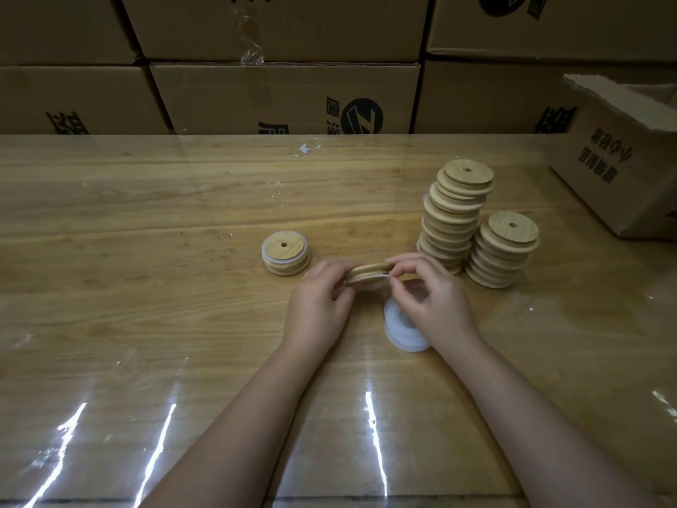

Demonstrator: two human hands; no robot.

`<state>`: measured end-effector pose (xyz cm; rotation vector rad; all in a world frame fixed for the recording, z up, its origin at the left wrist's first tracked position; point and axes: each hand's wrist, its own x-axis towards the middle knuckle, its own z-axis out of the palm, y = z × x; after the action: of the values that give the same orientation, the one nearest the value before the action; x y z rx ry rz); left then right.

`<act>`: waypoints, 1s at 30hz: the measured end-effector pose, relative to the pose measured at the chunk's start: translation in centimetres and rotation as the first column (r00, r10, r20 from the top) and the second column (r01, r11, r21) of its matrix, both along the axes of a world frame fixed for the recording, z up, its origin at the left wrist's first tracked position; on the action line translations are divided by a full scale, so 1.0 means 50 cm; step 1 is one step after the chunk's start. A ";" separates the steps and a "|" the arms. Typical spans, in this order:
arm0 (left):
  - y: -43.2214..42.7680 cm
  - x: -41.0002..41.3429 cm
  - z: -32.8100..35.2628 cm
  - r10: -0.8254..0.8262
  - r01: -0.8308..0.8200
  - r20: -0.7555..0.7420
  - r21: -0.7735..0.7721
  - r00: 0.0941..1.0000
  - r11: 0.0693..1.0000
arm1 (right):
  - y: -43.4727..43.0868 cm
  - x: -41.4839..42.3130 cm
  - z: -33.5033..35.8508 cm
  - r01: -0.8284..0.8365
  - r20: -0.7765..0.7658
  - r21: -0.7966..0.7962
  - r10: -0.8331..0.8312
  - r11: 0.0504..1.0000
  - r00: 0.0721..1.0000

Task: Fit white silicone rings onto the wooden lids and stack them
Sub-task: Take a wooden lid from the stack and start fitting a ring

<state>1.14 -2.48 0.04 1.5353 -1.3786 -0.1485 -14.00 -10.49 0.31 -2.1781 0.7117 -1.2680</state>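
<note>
A round wooden lid (367,271) is held edge-on just above the table, between both hands. My left hand (318,306) grips its left side. My right hand (432,292) pinches a white silicone ring (381,276) against the lid's right edge. Under my right hand lies a pile of loose white rings (399,330). A short stack of lids with white rings (285,253) stands to the left. Two taller stacks of plain wooden lids stand to the right: a high leaning stack (454,218) and a lower stack (502,249).
The wooden table (146,221) has a glossy clear cover that reflects light near the front. A wall of cardboard boxes (285,99) runs along the far edge. An open carton (630,159) sits at the right rear corner. A scrap of tape (306,148) lies near the back.
</note>
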 end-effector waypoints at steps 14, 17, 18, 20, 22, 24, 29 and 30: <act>-0.002 0.002 0.001 0.014 -0.014 -0.006 -0.004 1.000 1.000 | 0.000 0.000 0.003 0.010 0.009 0.003 -0.010 1.000 1.000; 0.000 0.001 0.002 0.007 -0.007 0.027 0.001 1.000 1.000 | 0.000 0.000 0.004 0.021 -0.005 -0.025 -0.021 0.999 1.000; 0.000 0.001 0.003 0.006 -0.006 0.037 0.001 0.999 1.000 | -0.001 0.000 0.005 0.023 -0.012 -0.033 -0.024 0.999 1.000; 0.000 0.001 0.004 -0.001 0.000 0.048 0.001 0.999 1.000 | -0.002 0.001 0.005 0.023 -0.027 -0.031 -0.024 0.999 0.999; 0.000 0.003 0.005 -0.008 0.007 0.056 0.004 0.998 1.000 | -0.003 0.002 0.004 0.017 -0.027 0.032 -0.017 0.999 0.999; 0.000 0.004 0.006 -0.005 0.005 0.050 0.007 0.999 1.000 | -0.001 0.002 0.003 0.006 -0.017 0.118 -0.004 0.993 1.000; -0.001 0.004 0.006 -0.025 0.025 -0.004 0.029 1.000 0.999 | 0.001 0.002 -0.001 0.003 -0.036 0.205 0.004 0.979 0.999; -0.002 0.005 0.004 -0.029 0.029 -0.004 0.044 1.000 0.999 | 0.001 0.002 -0.001 0.004 -0.039 0.196 0.004 0.981 0.999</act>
<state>1.37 -2.59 0.26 1.5513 -1.4031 -0.2005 -13.90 -10.44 0.25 -2.0470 0.8169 -1.1081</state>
